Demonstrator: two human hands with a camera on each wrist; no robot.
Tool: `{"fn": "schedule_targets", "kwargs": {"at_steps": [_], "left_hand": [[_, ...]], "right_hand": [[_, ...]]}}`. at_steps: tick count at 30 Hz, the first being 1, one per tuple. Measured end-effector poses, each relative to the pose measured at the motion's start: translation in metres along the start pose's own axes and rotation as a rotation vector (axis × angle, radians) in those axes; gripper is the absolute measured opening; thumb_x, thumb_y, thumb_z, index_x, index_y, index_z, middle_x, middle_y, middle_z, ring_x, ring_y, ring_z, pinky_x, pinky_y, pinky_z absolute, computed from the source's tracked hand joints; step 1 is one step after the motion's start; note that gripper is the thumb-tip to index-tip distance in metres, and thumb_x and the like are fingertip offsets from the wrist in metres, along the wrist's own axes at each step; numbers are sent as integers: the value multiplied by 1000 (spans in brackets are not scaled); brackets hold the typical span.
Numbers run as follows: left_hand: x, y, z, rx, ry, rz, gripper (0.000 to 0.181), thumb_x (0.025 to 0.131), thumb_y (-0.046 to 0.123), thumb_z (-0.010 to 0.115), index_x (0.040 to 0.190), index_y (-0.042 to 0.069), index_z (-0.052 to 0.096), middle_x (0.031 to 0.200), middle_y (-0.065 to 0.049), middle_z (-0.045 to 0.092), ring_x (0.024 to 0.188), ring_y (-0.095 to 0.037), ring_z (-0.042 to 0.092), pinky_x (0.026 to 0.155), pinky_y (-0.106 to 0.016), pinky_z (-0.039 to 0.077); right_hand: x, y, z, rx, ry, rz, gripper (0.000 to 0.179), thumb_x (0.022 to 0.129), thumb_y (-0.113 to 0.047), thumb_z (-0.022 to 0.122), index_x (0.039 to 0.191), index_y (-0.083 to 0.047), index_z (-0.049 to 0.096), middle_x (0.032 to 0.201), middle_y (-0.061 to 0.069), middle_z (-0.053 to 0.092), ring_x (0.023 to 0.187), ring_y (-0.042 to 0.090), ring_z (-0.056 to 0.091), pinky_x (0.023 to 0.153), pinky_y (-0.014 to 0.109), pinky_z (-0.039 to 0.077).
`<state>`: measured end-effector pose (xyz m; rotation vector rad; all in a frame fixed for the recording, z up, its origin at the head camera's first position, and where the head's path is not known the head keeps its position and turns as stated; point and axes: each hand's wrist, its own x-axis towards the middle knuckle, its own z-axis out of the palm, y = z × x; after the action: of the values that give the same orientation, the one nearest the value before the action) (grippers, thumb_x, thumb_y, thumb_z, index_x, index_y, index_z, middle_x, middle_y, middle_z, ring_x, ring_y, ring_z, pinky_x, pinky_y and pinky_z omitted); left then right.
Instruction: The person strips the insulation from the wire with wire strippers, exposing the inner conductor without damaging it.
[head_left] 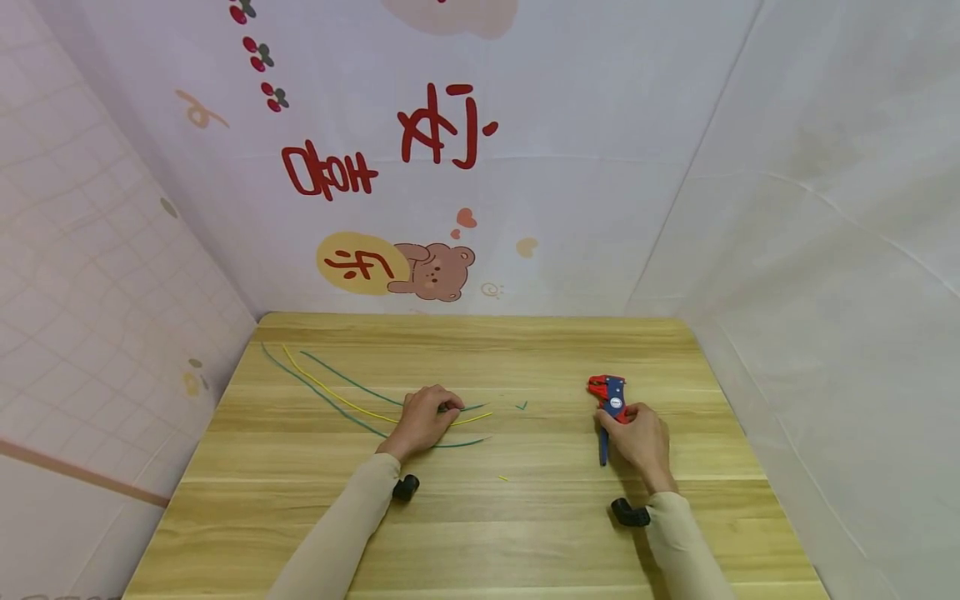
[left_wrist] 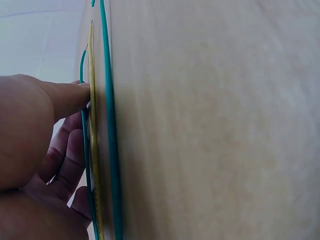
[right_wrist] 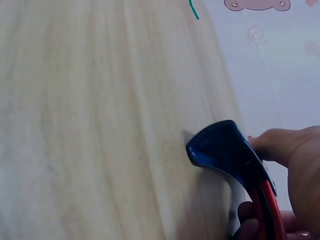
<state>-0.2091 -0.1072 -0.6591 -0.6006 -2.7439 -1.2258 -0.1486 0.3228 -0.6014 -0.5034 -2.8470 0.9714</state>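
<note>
My left hand [head_left: 426,419] is over the middle of three long wires lying on the table. Thumb and fingers pinch the far green wire [left_wrist: 83,65], close to its right end, where bare strands show. Beside it runs a yellow wire [head_left: 345,401], passing under the hand in the head view. The other green wire [head_left: 459,445] lies nearest, also passing by the wrist. On the right, my right hand [head_left: 643,435] grips a red and blue wire stripper [head_left: 614,402] by its body and handles. Its red jaws point away from me. A dark blue handle [right_wrist: 225,150] fills the right wrist view's middle.
A short bent green piece [head_left: 522,406] lies between the hands, and a small yellow scrap [head_left: 503,478] sits closer to me. The wooden table [head_left: 525,542] meets a printed white cloth wall [head_left: 570,275] at the back, with cloth on both sides.
</note>
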Motion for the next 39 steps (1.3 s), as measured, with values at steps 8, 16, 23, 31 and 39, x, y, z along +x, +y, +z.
{"fn": "schedule_targets", "kwargs": {"at_steps": [8, 16, 23, 31, 39], "left_hand": [[-3, 15, -10, 2, -22, 20, 8, 105, 19, 81, 108, 25, 86, 103, 6, 79, 99, -18, 69, 92, -48, 42], [-5, 49, -28, 21, -80, -70, 9, 104, 10, 80, 108, 16, 87, 104, 0, 80, 103, -25, 70, 100, -56, 44], [-4, 49, -28, 23, -94, -111, 10, 105, 10, 80, 108, 17, 87, 104, 1, 80, 106, -25, 71, 103, -58, 44], [-3, 48, -27, 31, -89, -104, 10, 105, 11, 80, 108, 17, 87, 105, 1, 81, 105, -24, 72, 104, -58, 45], [-3, 48, -27, 28, -89, -105, 10, 105, 11, 81, 109, 17, 87, 105, 1, 80, 105, -24, 71, 103, -56, 45]], "right_hand": [[2, 0, 0, -38, 62, 18, 62, 96, -50, 85, 119, 7, 75, 112, 30, 79, 95, 42, 74, 73, 41, 52], [3, 0, 2, -47, 81, 9, 59, 98, -46, 84, 115, 10, 76, 109, 30, 78, 94, 42, 73, 71, 40, 50], [1, 0, 4, -66, 95, -9, 58, 100, -45, 81, 112, 12, 77, 109, 34, 78, 94, 46, 74, 77, 50, 54], [0, 0, 3, -97, 122, -21, 55, 99, -45, 82, 104, 10, 78, 102, 31, 78, 90, 45, 72, 77, 51, 53], [0, -1, 3, -80, 121, -25, 56, 100, -44, 83, 108, 11, 77, 105, 32, 79, 93, 47, 73, 80, 55, 54]]}}
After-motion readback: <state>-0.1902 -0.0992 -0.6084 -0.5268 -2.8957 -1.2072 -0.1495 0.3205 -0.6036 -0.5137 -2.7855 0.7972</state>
